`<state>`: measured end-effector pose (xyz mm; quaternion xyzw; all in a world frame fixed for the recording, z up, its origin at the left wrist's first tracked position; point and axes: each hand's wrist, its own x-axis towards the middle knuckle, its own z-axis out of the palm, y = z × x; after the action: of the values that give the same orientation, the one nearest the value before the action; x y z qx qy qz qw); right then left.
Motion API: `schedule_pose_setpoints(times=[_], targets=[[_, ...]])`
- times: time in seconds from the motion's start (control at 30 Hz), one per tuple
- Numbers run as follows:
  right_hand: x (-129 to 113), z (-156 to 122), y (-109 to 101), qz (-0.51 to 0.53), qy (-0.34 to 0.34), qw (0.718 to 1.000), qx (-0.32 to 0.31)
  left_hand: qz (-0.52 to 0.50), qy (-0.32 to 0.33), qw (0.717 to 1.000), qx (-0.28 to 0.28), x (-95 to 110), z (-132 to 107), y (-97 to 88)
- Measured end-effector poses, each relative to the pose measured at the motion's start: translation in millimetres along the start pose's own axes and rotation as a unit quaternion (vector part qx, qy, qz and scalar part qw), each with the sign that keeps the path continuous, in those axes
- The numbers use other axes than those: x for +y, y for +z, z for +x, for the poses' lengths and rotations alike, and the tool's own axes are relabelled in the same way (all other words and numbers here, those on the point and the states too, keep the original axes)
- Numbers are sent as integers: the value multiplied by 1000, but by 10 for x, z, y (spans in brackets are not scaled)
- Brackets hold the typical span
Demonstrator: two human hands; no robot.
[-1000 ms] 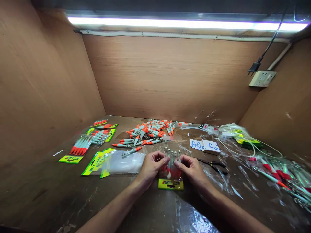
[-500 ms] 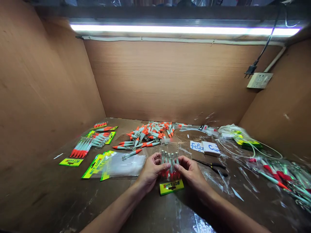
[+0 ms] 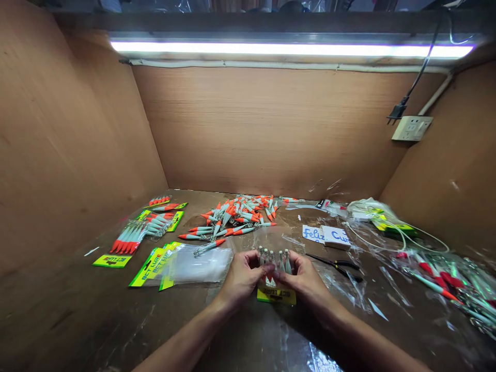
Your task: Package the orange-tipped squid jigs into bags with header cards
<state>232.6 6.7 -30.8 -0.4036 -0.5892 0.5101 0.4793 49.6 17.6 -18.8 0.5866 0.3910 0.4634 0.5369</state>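
Note:
Between my hands is a clear bag of fishing lures [image 3: 270,258], with several white-and-orange lures side by side in it and their hook ends pointing away from me. Its yellow-green header card [image 3: 276,296] faces my body. My left hand [image 3: 245,271] grips the bag's left side, thumb lying across the lures. On the right side my right hand [image 3: 300,272] pinches it the same way, and the two thumbs nearly meet over the middle. Both hands hide part of the lures. Beyond them lies a heap of loose orange-and-white lures [image 3: 236,214].
Flat bags with yellow cards [image 3: 196,263] lie to the left, near filled lure packs [image 3: 129,237]. Pliers [image 3: 341,266], lettered paper pieces [image 3: 325,235] and plastic scraps lie right of my hands. Red-and-white lures [image 3: 453,284] are piled at far right.
My thumbs have moved closer together over the lures. The header card has tipped up and drawn nearer my hands, and the lures at the right are spread further apart.

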Motion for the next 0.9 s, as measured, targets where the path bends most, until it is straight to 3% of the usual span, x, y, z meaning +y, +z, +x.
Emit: schedule_pose_setpoints(times=[0.27,0.4,0.53,0.73,0.9], targets=[[-69,-17,11,60,24,998,-14,1,-27,998,53,-58,9,-1],[-18,-6,10,53,43,997,-30,-25,-48,998,26,-45,-8,-3],[2,5,4,34,66,997,-1,-51,-66,996,-19,-5,-18,23],[-50,-22,57,22,50,998,31,-37,-16,999,-36,39,-9,28],[-37,-24,66,38,54,997,31,-27,-40,999,10,-28,-11,19]])
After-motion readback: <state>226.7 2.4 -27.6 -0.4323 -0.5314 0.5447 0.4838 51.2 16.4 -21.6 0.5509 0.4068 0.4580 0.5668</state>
